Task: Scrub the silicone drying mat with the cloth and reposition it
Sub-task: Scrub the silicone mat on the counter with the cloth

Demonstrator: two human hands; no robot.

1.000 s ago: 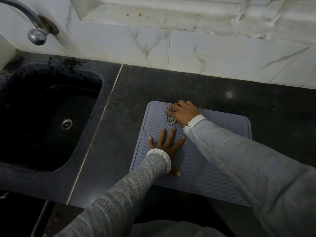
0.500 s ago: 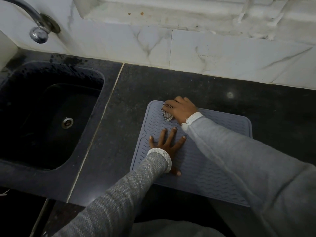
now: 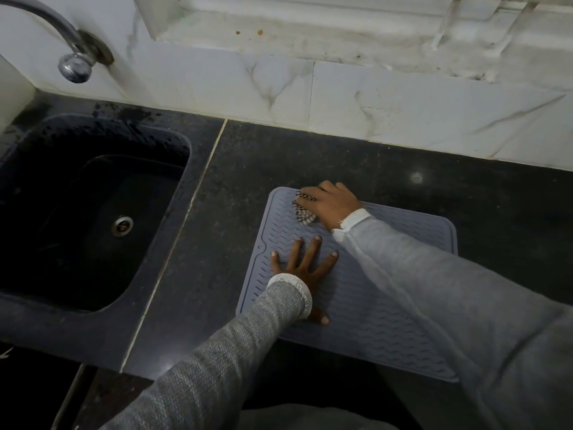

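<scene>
left hand [image 3: 305, 270] lies nearest, fingers [image 3: 294, 249] spread flat on the grey ribbed silicone drying mat [image 3: 366, 308], pinning it to the black stone counter [image 3: 217, 243]. mat's long axis runs left to right. farther off, the right hand [image 3: 330, 204] curls round a checked cloth [image 3: 304, 214] at the mat's far-left corner; unscrubbed mat likely lies rightward. left across the counter, the dark sink [image 3: 77, 206] holds nothing visible beyond its drain.

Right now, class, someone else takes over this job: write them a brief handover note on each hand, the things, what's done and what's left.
Left hand: flat, fingers spread, pressing the mat down on the counter.
Right hand: grips the cloth at the mat's far left corner.
Done: scrubbing is under way; how much is covered cannot be told.
Left: scrub the rest, then reposition the mat.
</scene>
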